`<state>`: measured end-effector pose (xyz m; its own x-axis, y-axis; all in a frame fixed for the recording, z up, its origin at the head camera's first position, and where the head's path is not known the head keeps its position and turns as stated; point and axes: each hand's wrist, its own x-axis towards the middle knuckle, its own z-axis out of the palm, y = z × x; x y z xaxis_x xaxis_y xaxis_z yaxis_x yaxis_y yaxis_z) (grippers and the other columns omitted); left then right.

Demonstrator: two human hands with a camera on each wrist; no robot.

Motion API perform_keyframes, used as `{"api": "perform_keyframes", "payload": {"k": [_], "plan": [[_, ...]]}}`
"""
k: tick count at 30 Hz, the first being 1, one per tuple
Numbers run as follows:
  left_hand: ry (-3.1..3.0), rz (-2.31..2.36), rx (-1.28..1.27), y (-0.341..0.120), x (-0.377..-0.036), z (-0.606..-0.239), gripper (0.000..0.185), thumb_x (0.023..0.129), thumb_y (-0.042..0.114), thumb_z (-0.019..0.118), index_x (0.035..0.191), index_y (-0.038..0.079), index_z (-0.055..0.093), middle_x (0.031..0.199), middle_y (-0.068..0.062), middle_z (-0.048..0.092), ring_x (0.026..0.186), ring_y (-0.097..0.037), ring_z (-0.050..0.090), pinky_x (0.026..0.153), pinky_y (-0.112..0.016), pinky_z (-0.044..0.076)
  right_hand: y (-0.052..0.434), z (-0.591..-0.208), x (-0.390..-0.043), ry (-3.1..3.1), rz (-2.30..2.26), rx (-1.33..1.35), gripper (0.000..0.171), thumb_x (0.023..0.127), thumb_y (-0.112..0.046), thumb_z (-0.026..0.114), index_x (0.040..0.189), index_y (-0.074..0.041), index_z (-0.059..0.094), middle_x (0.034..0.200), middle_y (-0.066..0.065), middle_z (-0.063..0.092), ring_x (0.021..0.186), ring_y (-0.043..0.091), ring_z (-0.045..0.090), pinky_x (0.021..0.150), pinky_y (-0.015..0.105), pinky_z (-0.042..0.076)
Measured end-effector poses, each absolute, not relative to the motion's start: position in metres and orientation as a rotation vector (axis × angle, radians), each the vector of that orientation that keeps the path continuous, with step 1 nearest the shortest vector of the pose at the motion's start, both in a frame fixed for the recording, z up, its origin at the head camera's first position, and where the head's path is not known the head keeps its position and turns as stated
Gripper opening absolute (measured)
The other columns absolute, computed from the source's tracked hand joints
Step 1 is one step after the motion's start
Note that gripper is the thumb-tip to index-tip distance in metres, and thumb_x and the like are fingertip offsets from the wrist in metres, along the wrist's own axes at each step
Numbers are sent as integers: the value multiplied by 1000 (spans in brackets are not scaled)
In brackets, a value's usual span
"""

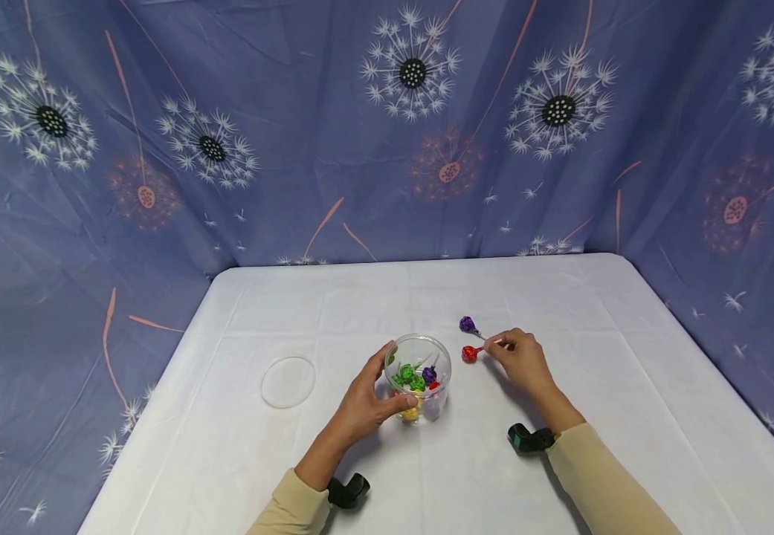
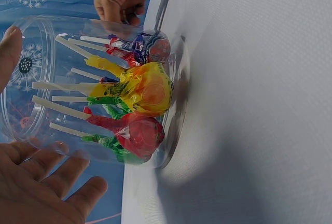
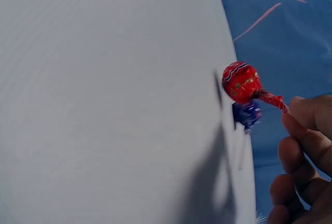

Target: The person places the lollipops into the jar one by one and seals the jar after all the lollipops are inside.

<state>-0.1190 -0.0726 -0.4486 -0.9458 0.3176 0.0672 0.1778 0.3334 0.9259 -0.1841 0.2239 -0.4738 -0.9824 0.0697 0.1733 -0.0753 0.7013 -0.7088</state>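
Observation:
My left hand (image 1: pixel 363 405) holds a clear round plastic tub (image 1: pixel 436 405), thumb on the near side and fingers round the left. The tub stands upright on the table. Inside it, the left wrist view shows several wrapped lollipops, heads down and sticks up: a yellow lollipop (image 2: pixel 148 90), a red one (image 2: pixel 140 136), green ones and a purple one. To the tub's right, my right hand (image 1: pixel 522 360) pinches a red lollipop (image 3: pixel 241 81) near the end of its wrapper. A purple lollipop (image 1: pixel 467 325) lies on the table just behind it.
A clear round lid (image 1: pixel 288 382) lies flat to the left of the tub. White cloth (image 1: pixel 213 461) covers the table. A blue curtain with dandelion prints (image 1: pixel 306 148) hangs behind and at both sides.

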Motion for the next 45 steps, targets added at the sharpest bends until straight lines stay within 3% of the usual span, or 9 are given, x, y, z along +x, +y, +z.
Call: {"api": "perform_keyframes", "payload": {"k": [18, 28, 33, 38, 45], "plan": [[2465, 1678, 458, -72, -119, -447, 90, 76, 34, 78, 149, 28, 25, 154, -4, 31, 142, -29, 30, 114, -55, 27, 198, -409, -168, -2503, 1265, 139, 20, 85, -31, 71, 80, -11, 71, 85, 2, 63, 84, 13, 46, 68, 26, 38], [2463, 1678, 460, -73, -119, -447, 91, 76, 38, 78, 149, 30, 25, 154, -4, 32, 142, -29, 30, 113, -58, 27, 173, -373, -155, -2421, 1385, 270, 16, 86, -24, 70, 76, -11, 71, 86, 3, 65, 88, 10, 46, 75, 29, 38], [2453, 1688, 467, -74, -121, -448, 90, 75, 39, 78, 148, 32, 25, 153, -3, 33, 142, -28, 30, 113, -57, 26, 160, -366, -150, -2400, 1397, 372, 10, 85, -21, 71, 78, -14, 72, 85, 0, 65, 86, 9, 45, 77, 26, 37], [2448, 1697, 481, -74, -122, -450, 90, 76, 34, 78, 148, 32, 25, 152, -2, 34, 142, -26, 30, 114, -56, 26, 148, -365, -146, -2425, 1316, 448, 6, 83, -20, 73, 78, -17, 71, 83, -5, 63, 84, 16, 47, 73, 25, 39], [2425, 1701, 467, -72, -116, -436, 90, 79, 21, 77, 151, 19, 23, 153, -10, 33, 142, -30, 29, 115, -57, 24, 137, -375, -144, -2504, 1129, 537, 7, 80, -19, 75, 75, -19, 70, 79, -8, 59, 80, 10, 41, 73, 31, 35]]}}
